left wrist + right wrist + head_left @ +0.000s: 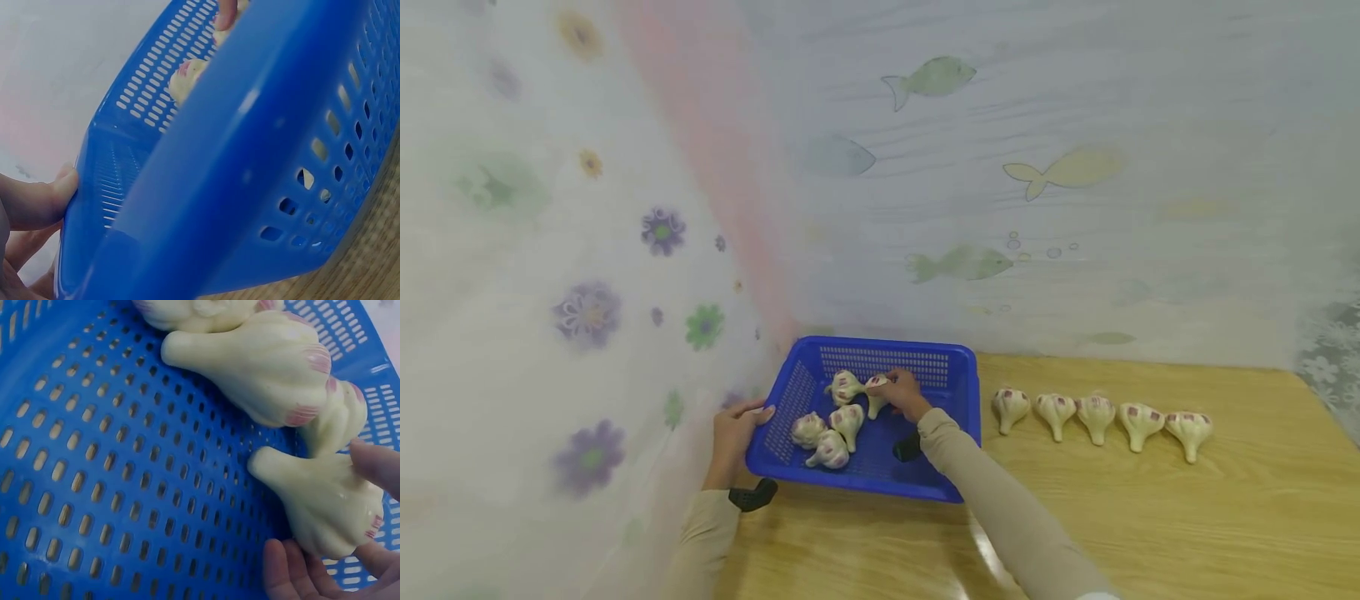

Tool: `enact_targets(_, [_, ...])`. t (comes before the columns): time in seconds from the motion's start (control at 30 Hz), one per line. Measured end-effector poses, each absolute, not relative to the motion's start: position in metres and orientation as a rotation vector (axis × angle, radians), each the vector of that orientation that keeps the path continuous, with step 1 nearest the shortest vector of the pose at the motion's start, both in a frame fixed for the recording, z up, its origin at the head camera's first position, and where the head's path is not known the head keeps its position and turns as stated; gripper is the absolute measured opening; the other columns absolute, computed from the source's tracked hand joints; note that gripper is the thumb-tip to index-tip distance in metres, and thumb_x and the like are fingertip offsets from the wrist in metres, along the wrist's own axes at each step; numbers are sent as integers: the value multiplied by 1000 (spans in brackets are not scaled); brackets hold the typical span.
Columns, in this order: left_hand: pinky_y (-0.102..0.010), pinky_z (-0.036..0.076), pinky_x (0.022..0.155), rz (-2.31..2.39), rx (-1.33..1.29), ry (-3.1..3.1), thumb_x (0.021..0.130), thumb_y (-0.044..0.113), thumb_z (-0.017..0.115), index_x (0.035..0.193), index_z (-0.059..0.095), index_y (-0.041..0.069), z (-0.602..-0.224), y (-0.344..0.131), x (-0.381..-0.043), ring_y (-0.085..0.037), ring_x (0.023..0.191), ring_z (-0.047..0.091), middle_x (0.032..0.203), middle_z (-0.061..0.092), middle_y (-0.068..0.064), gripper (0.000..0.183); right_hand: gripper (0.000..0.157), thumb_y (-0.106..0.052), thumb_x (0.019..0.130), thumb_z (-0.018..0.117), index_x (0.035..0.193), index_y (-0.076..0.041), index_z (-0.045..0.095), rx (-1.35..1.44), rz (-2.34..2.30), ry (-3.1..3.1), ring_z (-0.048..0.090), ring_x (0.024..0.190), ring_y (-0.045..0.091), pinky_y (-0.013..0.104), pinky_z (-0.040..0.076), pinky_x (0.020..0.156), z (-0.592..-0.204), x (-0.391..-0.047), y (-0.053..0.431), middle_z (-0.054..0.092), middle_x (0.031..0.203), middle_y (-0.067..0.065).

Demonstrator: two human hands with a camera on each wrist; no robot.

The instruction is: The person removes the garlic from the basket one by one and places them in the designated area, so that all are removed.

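A blue plastic basket (876,462) with slotted walls and floor stands in the corner of the table. At its left side my left hand (733,435) holds the rim, thumb over the top and fingers outside; the left wrist view shows the thumb (53,197) on the edge. Inside the basket my right hand (907,395) pinches a garlic bulb (325,503) between thumb and fingers, its stem end pointing away from the palm. Several other cream bulbs with purplish patches (847,423) lie in the left half of the basket, close beside the held one.
To the right of the basket a row of several garlic bulbs (1096,417) lies on the wood-grain table (1150,533). A flower-patterned wall covering (625,350) rises close on the left, and a fish-patterned one (1075,275) stands behind.
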State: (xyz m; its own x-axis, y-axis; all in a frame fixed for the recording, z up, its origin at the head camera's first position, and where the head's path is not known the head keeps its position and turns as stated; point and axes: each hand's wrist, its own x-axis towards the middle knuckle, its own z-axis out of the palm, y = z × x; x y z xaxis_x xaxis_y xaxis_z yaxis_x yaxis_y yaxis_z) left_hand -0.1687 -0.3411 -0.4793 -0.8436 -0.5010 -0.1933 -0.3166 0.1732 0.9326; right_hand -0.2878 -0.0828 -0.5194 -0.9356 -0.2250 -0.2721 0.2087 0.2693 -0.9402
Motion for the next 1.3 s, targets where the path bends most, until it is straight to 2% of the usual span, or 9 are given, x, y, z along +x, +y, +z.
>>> enact_targets(0.2, [-36, 48, 86, -1747, 832, -2272, 85, 18, 69, 123, 62, 2, -479, -338, -169, -28, 101, 58, 129, 54, -19, 42, 56, -17, 77, 75, 123, 3, 50, -64, -1679, 2168, 57, 101, 32, 45, 53, 71, -522, -291, -76, 56, 113, 20])
enact_targets(0.3, [-43, 44, 94, -1757, 836, -2273, 85, 18, 69, 124, 61, 1, -479, -338, -168, -33, 108, 55, 132, 52, -20, 43, 54, -15, 74, 75, 119, 3, 52, -94, -1686, 2118, 57, 99, 32, 47, 53, 71, -524, -295, -70, 56, 110, 20])
enact_targets(0.37, [-45, 41, 97, -1756, 828, -2283, 85, 18, 68, 125, 61, 1, -478, -338, -169, -34, 111, 52, 133, 50, -20, 43, 50, -16, 72, 76, 113, 3, 54, -144, -1697, 2098, 58, 92, 30, 45, 53, 67, -526, -299, -66, 58, 103, 18])
enact_targets(0.43, [-42, 44, 93, -1742, 822, -2292, 85, 18, 69, 124, 61, 1, -477, -337, -169, -32, 108, 54, 132, 52, -20, 43, 46, -14, 72, 76, 109, 4, 55, -162, -1689, 2091, 59, 88, 29, 45, 53, 67, -525, -300, -62, 58, 100, 18])
enact_targets(0.53, [-32, 50, 80, -1714, 812, -2293, 85, 17, 69, 123, 63, 1, -477, -338, -169, -24, 93, 61, 125, 56, -20, 41, 45, -11, 73, 73, 111, 5, 55, -171, -1683, 2055, 59, 87, 29, 46, 53, 70, -518, -300, -57, 58, 103, 18])
enact_targets(0.67, [-23, 51, 65, -1716, 786, -2280, 85, 16, 69, 121, 63, -1, -478, -337, -169, -15, 78, 63, 119, 59, -22, 40, 46, -6, 75, 68, 117, 7, 52, -142, -1685, 2017, 60, 87, 31, 52, 50, 79, -501, -296, -51, 57, 107, 19])
enact_targets(0.83, [-21, 48, 71, -1684, 780, -2304, 85, 18, 70, 121, 63, -1, -477, -338, -168, -20, 88, 61, 123, 57, -22, 42, 47, -4, 77, 67, 119, 7, 50, -154, -1723, 1951, 61, 80, 26, 54, 47, 86, -486, -292, -43, 58, 105, 17])
enact_targets(1.03, [-22, 51, 65, -1729, 784, -2286, 85, 18, 70, 123, 61, -1, -476, -337, -166, -12, 76, 62, 123, 56, -23, 43, 49, -3, 77, 67, 122, 7, 51, -167, -1734, 1934, 61, 77, 23, 51, 49, 83, -475, -291, -36, 59, 105, 17])
enact_targets(1.3, [-23, 51, 62, -1737, 787, -2266, 84, 16, 71, 119, 64, 0, -478, -337, -168, -13, 72, 63, 103, 66, -14, 40, 55, -2, 80, 66, 131, 7, 44, -186, -1722, 1900, 63, 89, 30, 51, 46, 90, -456, -283, -20, 57, 115, 22])
